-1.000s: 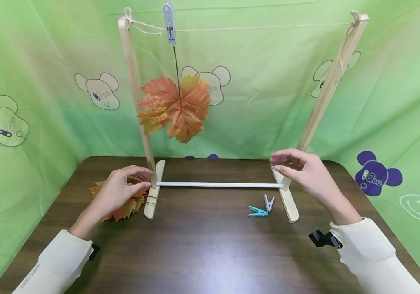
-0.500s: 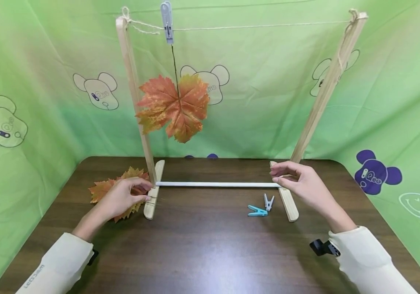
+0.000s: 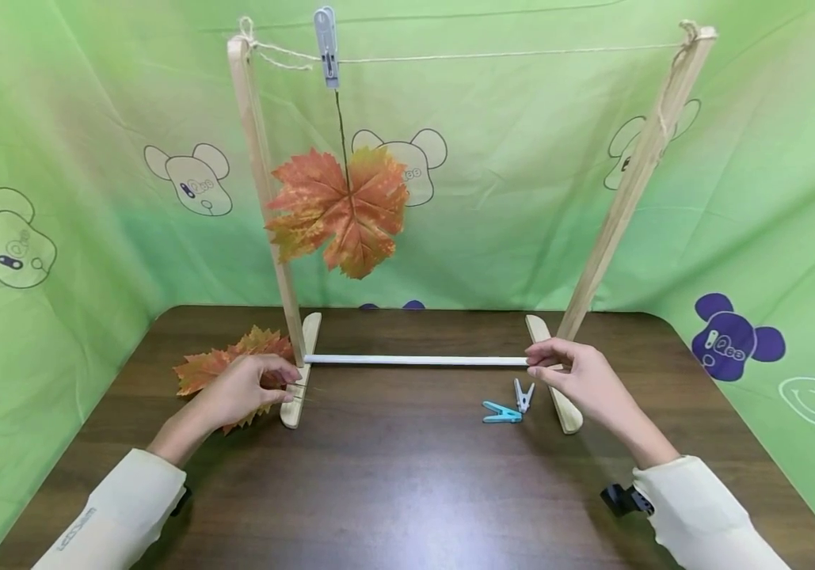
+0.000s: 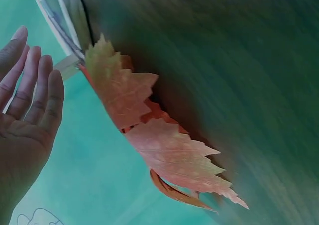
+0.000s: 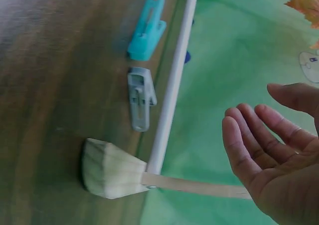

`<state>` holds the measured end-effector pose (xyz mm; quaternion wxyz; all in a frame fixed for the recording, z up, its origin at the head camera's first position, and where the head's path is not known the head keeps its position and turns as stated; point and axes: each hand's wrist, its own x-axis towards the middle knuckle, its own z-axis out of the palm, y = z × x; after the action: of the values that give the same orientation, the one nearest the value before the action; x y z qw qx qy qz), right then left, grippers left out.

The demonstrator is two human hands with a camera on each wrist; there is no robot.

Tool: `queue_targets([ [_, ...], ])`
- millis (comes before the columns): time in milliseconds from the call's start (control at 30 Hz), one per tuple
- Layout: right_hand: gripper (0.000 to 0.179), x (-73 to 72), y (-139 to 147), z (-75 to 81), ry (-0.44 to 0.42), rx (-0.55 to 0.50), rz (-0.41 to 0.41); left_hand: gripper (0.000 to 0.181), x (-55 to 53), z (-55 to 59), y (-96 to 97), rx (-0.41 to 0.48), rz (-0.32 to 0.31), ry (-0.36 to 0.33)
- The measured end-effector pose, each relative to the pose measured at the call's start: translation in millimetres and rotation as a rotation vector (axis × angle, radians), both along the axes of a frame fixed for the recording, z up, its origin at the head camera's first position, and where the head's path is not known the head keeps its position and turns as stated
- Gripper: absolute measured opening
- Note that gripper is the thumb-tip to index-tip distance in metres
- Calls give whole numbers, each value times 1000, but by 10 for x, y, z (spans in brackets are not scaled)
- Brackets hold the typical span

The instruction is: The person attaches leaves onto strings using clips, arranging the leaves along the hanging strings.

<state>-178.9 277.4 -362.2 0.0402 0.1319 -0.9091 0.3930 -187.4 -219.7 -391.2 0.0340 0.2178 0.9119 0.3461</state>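
Note:
My left hand (image 3: 245,389) hovers by the rack's left foot (image 3: 293,404), its fingers loosely bent with nothing between them. Below and behind it, orange-yellow artificial maple leaves (image 3: 232,360) lie on the table, partly hidden by the hand; their thin stems cross the foot. In the left wrist view the leaves (image 4: 164,145) lie beside the palm. My right hand (image 3: 578,376) is held over the right foot (image 3: 565,408), fingers relaxed, holding nothing. Two clothespins lie just left of it, one turquoise (image 3: 502,412) and one grey (image 3: 523,394).
A wooden rack has a left post (image 3: 264,182), a right post (image 3: 628,190) and a white crossbar (image 3: 414,361). On its twine (image 3: 507,55), a grey clothespin (image 3: 326,47) holds a hanging maple leaf (image 3: 350,210) by its stem. Green cloth (image 3: 493,237) surrounds the brown table (image 3: 393,475).
Both hands have come down toward the table, the left slightly nearer me and the right lower beside the post's base. The leaves, clothespins and rack stay as they were.

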Motion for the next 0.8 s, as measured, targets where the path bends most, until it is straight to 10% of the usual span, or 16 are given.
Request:
queue_targets([
  [800, 25, -4, 25, -211, -88, 128, -40, 16, -110, -149, -138, -13, -61, -43],
])
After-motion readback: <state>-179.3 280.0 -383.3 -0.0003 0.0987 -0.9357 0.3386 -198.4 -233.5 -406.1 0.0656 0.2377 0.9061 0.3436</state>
